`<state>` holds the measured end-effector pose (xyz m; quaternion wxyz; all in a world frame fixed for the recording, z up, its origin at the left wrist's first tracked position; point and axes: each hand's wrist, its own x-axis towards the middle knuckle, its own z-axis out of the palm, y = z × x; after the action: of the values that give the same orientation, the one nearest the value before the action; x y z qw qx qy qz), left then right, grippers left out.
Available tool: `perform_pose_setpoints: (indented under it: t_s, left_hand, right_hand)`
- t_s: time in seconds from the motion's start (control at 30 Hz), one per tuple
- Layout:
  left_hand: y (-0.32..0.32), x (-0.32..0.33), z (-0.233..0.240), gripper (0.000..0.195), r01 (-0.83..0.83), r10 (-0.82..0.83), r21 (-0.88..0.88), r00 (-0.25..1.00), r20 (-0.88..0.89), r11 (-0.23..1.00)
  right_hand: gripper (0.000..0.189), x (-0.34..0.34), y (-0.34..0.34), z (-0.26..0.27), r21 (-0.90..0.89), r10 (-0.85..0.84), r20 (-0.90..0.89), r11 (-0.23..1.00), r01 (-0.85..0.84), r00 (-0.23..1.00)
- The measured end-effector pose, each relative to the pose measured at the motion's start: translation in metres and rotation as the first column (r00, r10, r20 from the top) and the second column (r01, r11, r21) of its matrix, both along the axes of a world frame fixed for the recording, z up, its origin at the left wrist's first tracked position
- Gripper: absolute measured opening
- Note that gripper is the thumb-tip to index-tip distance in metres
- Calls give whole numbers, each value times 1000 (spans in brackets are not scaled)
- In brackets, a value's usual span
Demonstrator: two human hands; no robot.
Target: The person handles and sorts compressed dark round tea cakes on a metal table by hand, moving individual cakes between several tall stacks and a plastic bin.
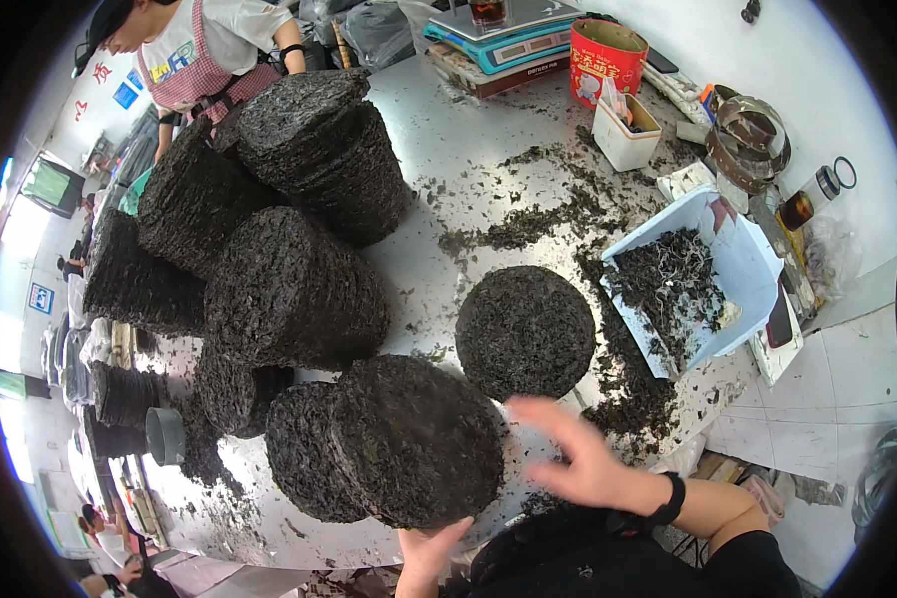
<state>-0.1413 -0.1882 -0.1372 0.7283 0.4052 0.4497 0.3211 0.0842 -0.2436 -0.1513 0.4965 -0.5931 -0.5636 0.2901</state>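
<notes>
A round, dark disc of what looks like dried seaweed tilts in front of me, overlapping another disc to its left. My left hand grips its near edge, thumb showing and the other fingers hidden beneath. My right hand, blurred, hovers to the right of that disc with its fingers apart and nothing in them. Just beyond this hand, a single round seaweed disc lies flat on the metal table.
Tall seaweed stacks crowd the left side. Right of the flat disc sits a light-blue scoop-like plastic container with seaweed scraps. Farther back are a white box, a red tin and a scale. A person stands across the table.
</notes>
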Motion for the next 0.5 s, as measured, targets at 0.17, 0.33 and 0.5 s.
perform_pose_setpoints:
  t_s: [0.17, 0.33, 0.5]
  left_hand:
    - [1, 8, -4, 62, -45, 39, 47, 992, 122, 998]
    - [3, 4, -6, 56, -31, 28, 42, 998, 58, 999]
    - [5, 7, -10, 51, -34, 30, 63, 997, 66, 997]
  right_hand:
    - [50, -32, 9, 9, 90, 197, 261, 970, -227, 945]
    - [39, -18, 6, 7, 54, 173, 83, 983, -177, 981]
    - [35, -31, 12, 12, 92, 192, 201, 973, -214, 961]
